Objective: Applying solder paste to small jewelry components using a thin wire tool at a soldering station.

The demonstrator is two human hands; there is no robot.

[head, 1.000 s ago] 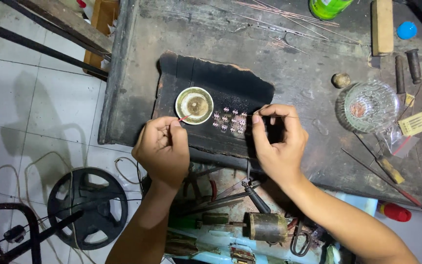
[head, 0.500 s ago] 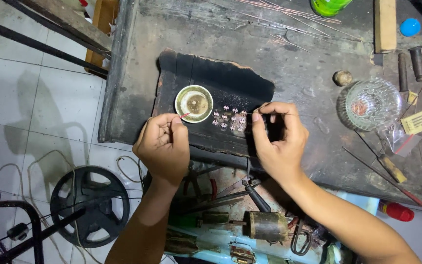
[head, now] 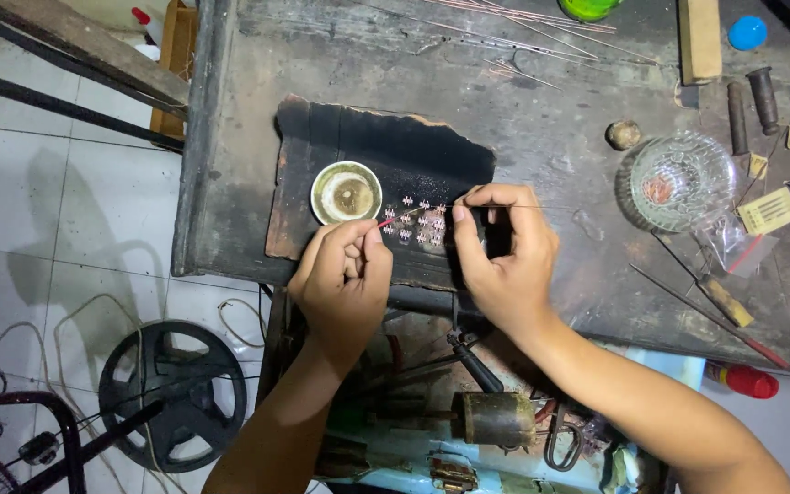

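A dark charred board (head: 322, 183) lies on the worn workbench (head: 541, 101), and on it a cluster of small metal pieces (head: 416, 222) is laid out in short rows, just beside a small round dish (head: 346, 192). About a dozen pieces are already set down in order — that much of the laying-out can be judged done, though nothing shows how many more are to be worked.

A thin red-tipped tool (head: 388, 220) is pinched between thumb and forefinger of the left hand (head: 342, 279), its tip brought to the left edge of the rows. A fine wire (head: 523, 207) is pinched by the fingertips of the right hand (head: 503, 256), the other fingers curled in — its near end is held at the right side of the cluster. Whether any piece has yet been joined cannot be told. A glass bowl (head: 683, 183) stands well apart to the right.
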